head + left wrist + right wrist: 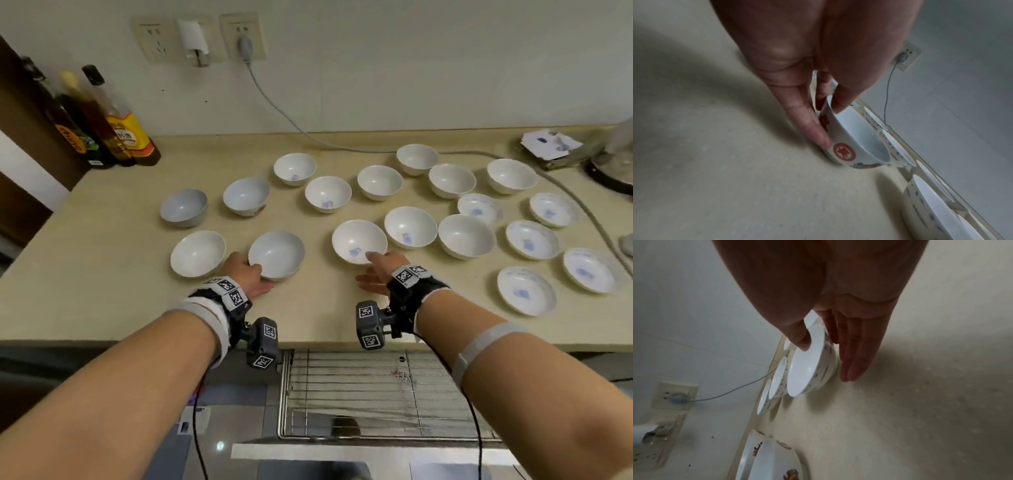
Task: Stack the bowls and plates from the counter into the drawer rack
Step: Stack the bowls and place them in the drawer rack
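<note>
Both hands are pinching glossy white ceramic bowls (276, 254) at their rims, thumbs inside; slick and breakable, so firm rim-and-wall holds suit.

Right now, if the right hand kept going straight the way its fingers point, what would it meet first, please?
The right hand already pinches the near rim of a white bowl. Straight on, it would likely meet the next white bowl behind, though depth is hard to judge.

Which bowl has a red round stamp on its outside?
The bowl that the left hand pinches by the rim, thumb inside. The neighbouring bowls in the left wrist view show only small dark flecks.
</note>
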Action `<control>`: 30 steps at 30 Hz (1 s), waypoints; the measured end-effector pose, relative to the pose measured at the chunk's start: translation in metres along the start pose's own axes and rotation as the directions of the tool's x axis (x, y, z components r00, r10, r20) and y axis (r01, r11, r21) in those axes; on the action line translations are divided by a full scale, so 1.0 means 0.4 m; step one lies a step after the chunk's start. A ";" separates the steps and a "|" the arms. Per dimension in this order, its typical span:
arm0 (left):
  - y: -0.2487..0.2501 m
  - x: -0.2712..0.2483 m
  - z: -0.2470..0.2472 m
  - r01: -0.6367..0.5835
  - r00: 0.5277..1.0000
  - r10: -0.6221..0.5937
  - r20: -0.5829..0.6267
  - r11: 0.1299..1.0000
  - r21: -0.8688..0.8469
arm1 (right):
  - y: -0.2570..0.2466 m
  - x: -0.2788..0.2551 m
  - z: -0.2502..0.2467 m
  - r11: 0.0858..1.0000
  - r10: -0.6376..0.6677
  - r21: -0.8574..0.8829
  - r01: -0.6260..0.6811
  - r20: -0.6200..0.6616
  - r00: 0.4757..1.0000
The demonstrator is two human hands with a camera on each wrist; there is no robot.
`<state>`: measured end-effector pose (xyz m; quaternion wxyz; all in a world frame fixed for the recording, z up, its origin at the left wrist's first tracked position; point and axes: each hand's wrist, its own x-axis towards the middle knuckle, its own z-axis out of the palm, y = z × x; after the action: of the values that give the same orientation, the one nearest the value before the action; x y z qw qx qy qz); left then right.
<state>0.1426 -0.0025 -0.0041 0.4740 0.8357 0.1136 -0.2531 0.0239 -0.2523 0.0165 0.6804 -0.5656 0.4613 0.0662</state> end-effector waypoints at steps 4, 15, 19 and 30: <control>0.032 -0.015 -0.004 -0.060 0.997 0.073 -0.040 0.964 0.258 | -0.007 0.074 -0.002 0.995 -0.031 -0.091 0.027 -0.043 0.999; 0.296 0.056 0.087 -0.122 0.989 0.143 0.043 0.941 -0.315 | -0.129 0.036 -0.086 0.962 -0.250 0.043 0.269 -0.253 0.935; 0.377 0.130 0.141 -0.217 0.967 0.245 0.077 0.941 -0.260 | -0.129 0.046 -0.151 0.976 -0.199 0.011 0.217 -0.356 0.913; 0.412 0.249 0.220 -0.243 0.960 0.245 0.137 0.969 -0.032 | -0.105 0.100 -0.165 0.985 -0.078 0.105 0.140 -0.455 0.887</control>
<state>0.2702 -0.1687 0.0271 0.5145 0.8199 -0.0220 -0.2499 0.0358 -0.3392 0.0223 0.5948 -0.5434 0.5766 -0.1357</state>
